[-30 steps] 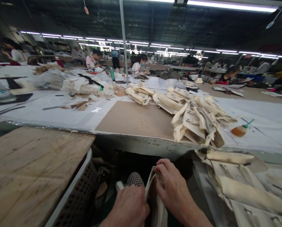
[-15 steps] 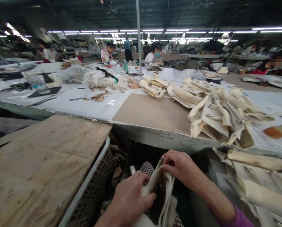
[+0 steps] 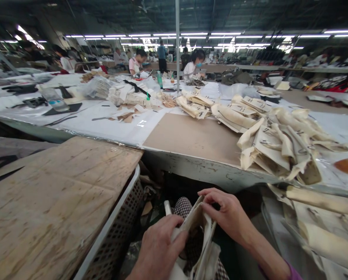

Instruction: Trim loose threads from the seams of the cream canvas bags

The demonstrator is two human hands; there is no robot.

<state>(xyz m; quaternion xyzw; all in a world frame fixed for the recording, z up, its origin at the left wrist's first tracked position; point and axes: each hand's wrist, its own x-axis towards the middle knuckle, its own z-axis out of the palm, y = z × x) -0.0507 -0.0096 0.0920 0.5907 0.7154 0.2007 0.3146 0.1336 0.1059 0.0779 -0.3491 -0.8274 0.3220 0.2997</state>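
A cream cloth bag [image 3: 200, 241] lies in my lap below the table's front edge, its mouth pulled open. My left hand [image 3: 159, 249] is closed on the bag's near left edge. My right hand [image 3: 226, 212] pinches the far right rim of the opening. A checked fabric shows under and inside the bag. A white stick-like end [image 3: 167, 207] pokes up beside my left hand.
A heap of cream bags [image 3: 279, 144] lies on the worktable [image 3: 191, 136], more bags [image 3: 322, 221] at my right. A wooden board [image 3: 51, 194] rests on a white basket [image 3: 115, 225] at left. An orange glue bottle [image 3: 347, 165] lies far right. Other people work at tables behind.
My view has swung left and slightly down. Both hands stay on the bag and have spread its mouth wider; my left hand's fingers slid further along the edge.
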